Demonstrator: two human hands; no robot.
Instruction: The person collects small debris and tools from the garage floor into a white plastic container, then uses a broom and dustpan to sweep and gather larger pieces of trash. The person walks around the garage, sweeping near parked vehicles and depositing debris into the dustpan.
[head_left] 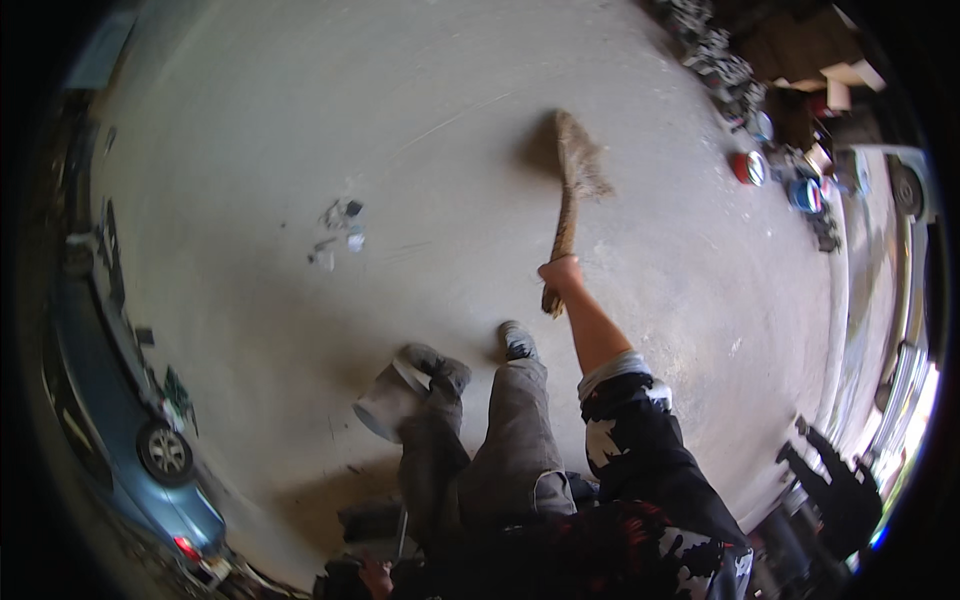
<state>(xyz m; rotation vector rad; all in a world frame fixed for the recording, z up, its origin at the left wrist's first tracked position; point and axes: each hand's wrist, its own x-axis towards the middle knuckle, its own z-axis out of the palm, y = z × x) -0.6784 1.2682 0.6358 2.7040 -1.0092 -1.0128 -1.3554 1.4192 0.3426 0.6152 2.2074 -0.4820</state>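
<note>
My right hand (562, 272) is closed round the handle of a straw hand broom (567, 205). The arm is stretched forward, and the broom's tan bristle head points away from me and fans out to the right. My left hand (376, 577) shows only in part at the lower edge, beside dark things and a thin pale rod (402, 532); its fingers are too small and dim to read. Next to my left shoe stands a grey scoop, like a dustpan (385, 405). A small pile of litter (340, 222) with dark and pale scraps lies on the floor ahead, left of the broom.
A blue car (140, 450) stands at the left, with loose parts along the wall side. Metal parts (715, 55), cardboard boxes (810, 45), a red can (748, 167) and a blue can (804, 194) line the far right. A person in dark clothes (840, 490) is at the right.
</note>
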